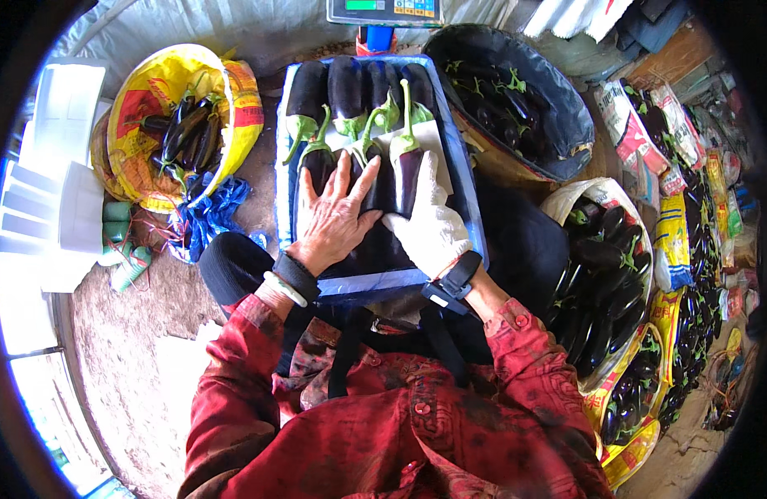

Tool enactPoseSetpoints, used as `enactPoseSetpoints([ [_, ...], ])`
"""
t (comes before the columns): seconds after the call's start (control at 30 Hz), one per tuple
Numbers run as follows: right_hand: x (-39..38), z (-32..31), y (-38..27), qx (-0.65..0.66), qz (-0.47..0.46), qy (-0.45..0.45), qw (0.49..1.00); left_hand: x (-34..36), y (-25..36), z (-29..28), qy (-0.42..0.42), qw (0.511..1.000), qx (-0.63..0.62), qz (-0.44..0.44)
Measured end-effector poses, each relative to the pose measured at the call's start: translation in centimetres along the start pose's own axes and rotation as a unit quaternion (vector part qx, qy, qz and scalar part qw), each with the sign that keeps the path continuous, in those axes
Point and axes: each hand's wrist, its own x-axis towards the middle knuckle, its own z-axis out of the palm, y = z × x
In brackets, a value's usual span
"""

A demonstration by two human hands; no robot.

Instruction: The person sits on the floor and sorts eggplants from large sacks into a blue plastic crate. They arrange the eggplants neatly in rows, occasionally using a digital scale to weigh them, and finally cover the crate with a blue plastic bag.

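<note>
A blue-rimmed foam box [473, 218] holds dark eggplants in rows, with green stems at the upper ends of several and a pale sheet [430, 141] between layers. My bare left hand [334, 214] lies across eggplants [317, 166] on the box's left side, fingers spread over them. My right hand [427, 229], in a white glove, grips another eggplant [404, 179] at the right of that row, thumb toward my left hand and fingers along its side. Its lower end is hidden under the glove.
A scale [382, 10] stands behind the box. Around it are a yellow-lined eggplant basket [242, 108], a black-lined tub [566, 91], a white-rimmed sack [633, 195], more eggplant bags [673, 241], blue plastic [200, 224], green spools [117, 241] and stacked white boxes [76, 208].
</note>
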Motion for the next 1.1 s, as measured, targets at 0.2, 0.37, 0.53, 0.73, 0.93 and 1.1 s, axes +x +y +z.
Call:
enactPoseSetpoints([
  [0.2, 0.7, -1.2, 0.5, 0.001, 0.001, -0.01, 1.0, 0.3, 0.2, 0.2, -0.014, 1.0, 0.012, -0.015],
  [0.37, 2.3, -0.2, 1.5, 0.085, -0.032, 0.037, 0.995, 0.5, 0.3, -0.1, -0.03, 0.999, 0.04, -0.011],
  [0.53, 2.4, 0.3, 1.4, 0.035, -0.007, -0.007, 0.999, 0.3, 0.5, -0.2, -0.026, 0.999, 0.034, -0.014],
  [0.73, 3.1, -5.2, 1.1, 0.045, -0.002, -0.196, 0.98, 0.3, 1.2, -2.7, -0.081, 0.996, 0.016, -0.024],
  [0.93, 9.5, -11.4, 5.2, 0.475, -0.003, -0.28, 0.835, 2.1, 0.2, -7.8, -0.168, 0.985, -0.019, 0.032],
  [1.1, 17.7, -18.7, 8.3, 0.842, -0.075, -0.065, 0.53, 4.6, -0.6, -8.9, -0.084, 0.988, -0.128, 0.035],
])
